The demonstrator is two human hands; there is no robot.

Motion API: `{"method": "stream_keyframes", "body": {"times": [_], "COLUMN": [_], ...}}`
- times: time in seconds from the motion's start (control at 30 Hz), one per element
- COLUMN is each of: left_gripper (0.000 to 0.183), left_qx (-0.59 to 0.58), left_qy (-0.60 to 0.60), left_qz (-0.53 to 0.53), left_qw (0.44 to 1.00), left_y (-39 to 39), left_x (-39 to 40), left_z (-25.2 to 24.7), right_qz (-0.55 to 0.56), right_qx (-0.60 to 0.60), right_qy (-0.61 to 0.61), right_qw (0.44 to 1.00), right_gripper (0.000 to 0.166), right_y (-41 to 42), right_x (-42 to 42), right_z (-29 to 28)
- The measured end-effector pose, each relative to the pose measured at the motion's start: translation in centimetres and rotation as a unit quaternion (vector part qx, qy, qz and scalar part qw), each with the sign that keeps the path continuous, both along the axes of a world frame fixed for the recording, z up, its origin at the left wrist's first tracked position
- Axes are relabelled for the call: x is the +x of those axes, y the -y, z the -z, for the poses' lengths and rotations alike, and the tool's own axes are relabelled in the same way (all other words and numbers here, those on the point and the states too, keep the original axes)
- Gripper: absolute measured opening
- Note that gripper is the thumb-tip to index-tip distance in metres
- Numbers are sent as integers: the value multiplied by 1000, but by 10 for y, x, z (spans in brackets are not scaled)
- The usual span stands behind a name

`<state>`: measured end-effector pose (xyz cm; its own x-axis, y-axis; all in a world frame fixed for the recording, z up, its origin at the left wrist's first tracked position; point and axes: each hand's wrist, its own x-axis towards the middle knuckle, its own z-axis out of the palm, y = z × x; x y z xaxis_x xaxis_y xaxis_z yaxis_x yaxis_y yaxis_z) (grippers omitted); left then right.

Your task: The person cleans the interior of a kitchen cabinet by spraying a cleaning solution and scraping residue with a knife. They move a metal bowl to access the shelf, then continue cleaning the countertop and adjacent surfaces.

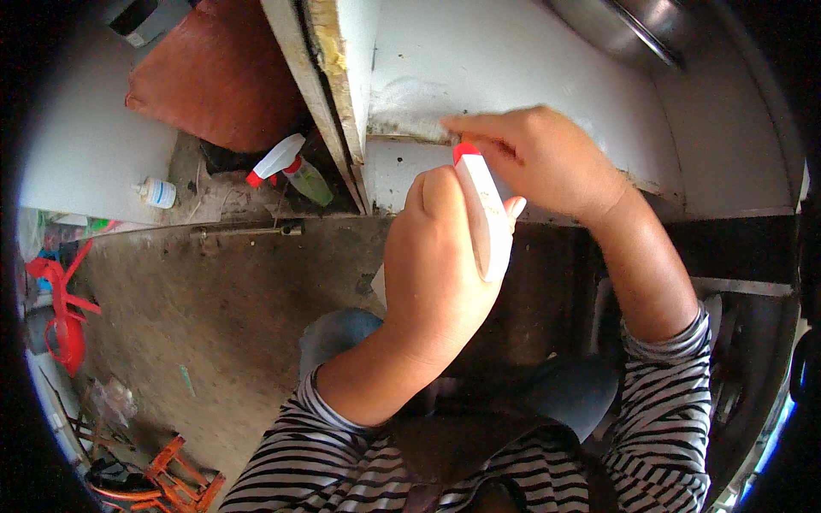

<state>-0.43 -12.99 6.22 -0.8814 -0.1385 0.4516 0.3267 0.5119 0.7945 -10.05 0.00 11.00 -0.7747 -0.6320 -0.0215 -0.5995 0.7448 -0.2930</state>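
My left hand (442, 250) is closed around a spray bottle with a white trigger head (484, 218) and a red nozzle; the rest of the bottle is hidden by the hand. Just beyond the nozzle is my right hand (539, 160), slightly blurred, with its index finger extended towards the inner corner of a white cabinet (513, 70). Whether its fingers touch the nozzle or hold anything cannot be told. Dark grime marks the cabinet's lower seam.
Left of a worn upright panel (327, 96) lie another spray bottle (308, 179) with greenish liquid, a small white bottle (159, 193) and a reddish-brown board (218, 77). A metal basin (616, 29) is at the top right. An orange stool (179, 474) stands at the lower left.
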Motion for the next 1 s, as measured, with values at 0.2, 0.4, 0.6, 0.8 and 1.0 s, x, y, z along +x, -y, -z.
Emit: {"method": "stream_keyframes", "body": {"times": [0.2, 0.4, 0.6, 0.8, 1.0], "left_gripper": [41, 31, 31, 29, 23], "left_qx": [-2, 9, 9, 9, -14], "left_qy": [35, 13, -17, -10, 1], "left_qz": [17, 23, 29, 31, 42], "left_qw": [999, 1000, 999, 999, 999], "left_y": [-5, -9, -15, -19, -25], "left_x": [1, 1, 1, 7, -2], "left_z": [-6, -6, -11, -14, -4], "right_qz": [-14, 12, 29, 71, 270], "right_qx": [-14, 2, -23, -170, -429], "right_qy": [4, 13, 5, 122, 407], "right_qw": [1000, 1000, 999, 975, 760], "right_gripper": [27, 28, 22, 30, 32], "right_y": [-1, -4, -8, -14, -43], "right_x": [-10, -7, 2, 29, 65], "right_z": [-3, -4, 4, 20, 40]}}
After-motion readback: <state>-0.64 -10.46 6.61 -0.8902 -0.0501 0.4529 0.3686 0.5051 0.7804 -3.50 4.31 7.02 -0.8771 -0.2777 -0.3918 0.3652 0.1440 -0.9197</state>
